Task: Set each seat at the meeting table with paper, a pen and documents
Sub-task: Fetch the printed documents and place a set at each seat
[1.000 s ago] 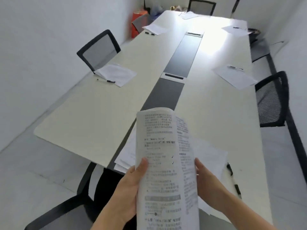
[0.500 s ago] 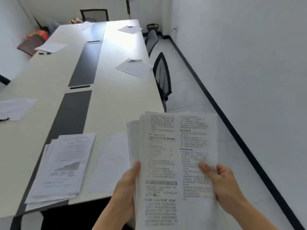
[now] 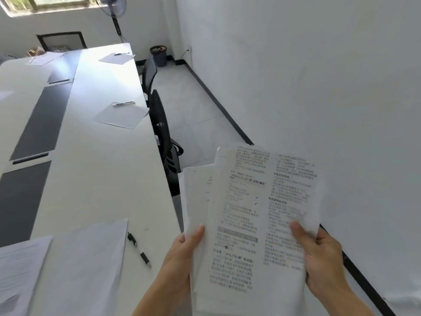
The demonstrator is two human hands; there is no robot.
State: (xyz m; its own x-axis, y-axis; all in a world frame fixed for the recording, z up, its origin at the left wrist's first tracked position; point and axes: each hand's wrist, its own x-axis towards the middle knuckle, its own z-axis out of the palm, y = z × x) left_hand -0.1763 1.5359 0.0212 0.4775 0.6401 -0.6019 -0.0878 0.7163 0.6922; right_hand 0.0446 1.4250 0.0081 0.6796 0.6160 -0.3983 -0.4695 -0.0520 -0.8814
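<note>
Evidently the document-dealing step is in hand: the left hand [image 3: 180, 254] and right hand [image 3: 323, 258] both grip the documents [image 3: 257, 213] by their lower edges, in the air short of the chair [image 3: 163, 124]. Next (a judgement) one set should be peeled off and laid by the paper [image 3: 121, 115] and pen [image 3: 124, 103] before that chair; the sheets look thin, fanned and two-columned.

White walls [image 3: 296, 65], grey floor [image 3: 193, 106], window [image 3: 52, 1]

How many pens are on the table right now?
3. The near pen lies beside the blank sheet in front. The middle pen and the far pen each lie on a sheet along the table's right edge. The far end is too blurred to tell.
</note>
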